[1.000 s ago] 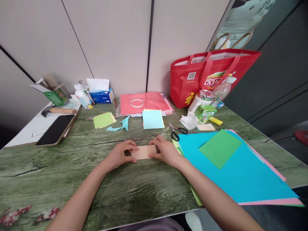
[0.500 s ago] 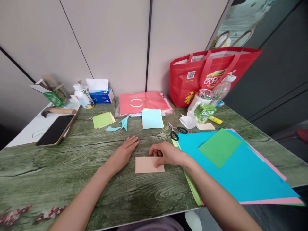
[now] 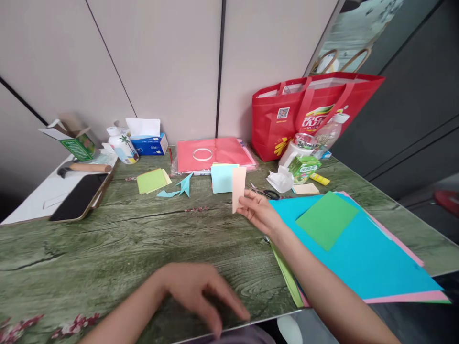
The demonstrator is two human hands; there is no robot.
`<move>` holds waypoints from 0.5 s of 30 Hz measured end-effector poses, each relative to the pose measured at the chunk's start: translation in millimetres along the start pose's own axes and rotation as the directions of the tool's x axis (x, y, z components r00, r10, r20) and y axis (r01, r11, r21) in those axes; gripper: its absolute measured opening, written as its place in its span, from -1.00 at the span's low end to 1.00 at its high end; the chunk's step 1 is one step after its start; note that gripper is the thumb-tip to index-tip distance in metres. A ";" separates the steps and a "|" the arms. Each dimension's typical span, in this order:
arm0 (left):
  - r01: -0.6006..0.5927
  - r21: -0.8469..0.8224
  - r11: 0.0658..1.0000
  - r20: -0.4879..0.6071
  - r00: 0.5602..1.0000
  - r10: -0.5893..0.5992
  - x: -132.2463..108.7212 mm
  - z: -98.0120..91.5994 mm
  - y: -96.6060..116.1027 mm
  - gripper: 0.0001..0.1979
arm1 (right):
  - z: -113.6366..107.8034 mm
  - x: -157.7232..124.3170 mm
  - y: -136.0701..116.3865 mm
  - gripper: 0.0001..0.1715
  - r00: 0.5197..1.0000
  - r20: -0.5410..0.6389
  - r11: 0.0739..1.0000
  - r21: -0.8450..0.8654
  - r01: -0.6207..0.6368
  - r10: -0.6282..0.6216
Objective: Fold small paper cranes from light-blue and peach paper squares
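Note:
My right hand pinches a peach-coloured paper rectangle between thumb and fingers, lifted and turned upright. Behind the paper lies a stack of light blue square sheets. Scissors with black handles are partly hidden behind my right hand. Over the table's near edge is my left hand, slightly blurred, its thumb and fingers apart and nothing between them. A folded light blue paper piece rests left of the blue stack.
Large blue sheets with a green square on top lie at the right. Green notes, a phone and a hammer are on the left. A red bag and a tissue box stand at the back.
My right hand has raised the peach paper off the table and turned it upright. My left hand has come back from the table's middle towards its near edge.

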State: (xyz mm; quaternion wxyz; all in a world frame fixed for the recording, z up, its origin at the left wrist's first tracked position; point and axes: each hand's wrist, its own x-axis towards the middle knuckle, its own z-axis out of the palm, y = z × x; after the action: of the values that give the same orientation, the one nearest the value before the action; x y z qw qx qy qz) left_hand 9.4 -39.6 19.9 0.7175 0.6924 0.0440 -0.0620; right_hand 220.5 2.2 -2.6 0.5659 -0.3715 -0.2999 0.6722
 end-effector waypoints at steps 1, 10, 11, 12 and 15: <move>0.035 -0.032 0.999 -0.256 0.966 -0.042 -0.3 -3.6 -2.1 -0.63 | 1.7 -0.8 2.6 -0.67 1.000 -0.008 1.000 -0.016 0.001 -0.001; -0.297 -0.173 0.939 -0.957 0.275 -0.089 -1.4 -27.6 -11.2 -0.62 | 14.7 -13.8 26.7 -0.69 0.996 0.088 0.932 -0.359 0.047 -0.016; -0.283 -0.155 0.947 -0.967 0.237 -0.088 -0.5 -27.4 -12.6 -0.66 | 15.9 -15.2 27.6 -0.70 0.992 0.126 0.918 -0.395 0.048 0.002; -0.262 -0.144 0.954 -0.976 0.197 -0.093 0.3 -27.1 -14.3 -0.71 | 17.1 -16.4 27.9 -0.70 0.987 0.159 0.903 -0.427 0.047 0.024; -0.227 -0.168 0.959 -0.981 0.134 -0.140 1.3 -26.4 -19.1 -0.73 | 19.1 -19.1 26.3 -0.70 0.976 0.208 0.869 -0.494 0.041 0.072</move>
State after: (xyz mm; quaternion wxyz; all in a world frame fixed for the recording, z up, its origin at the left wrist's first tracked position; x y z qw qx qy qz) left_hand 8.4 -13.8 -0.1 0.6006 0.4543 0.4925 0.4364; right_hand 191.9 -20.9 -10.9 0.4100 -0.4299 -0.5195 0.6142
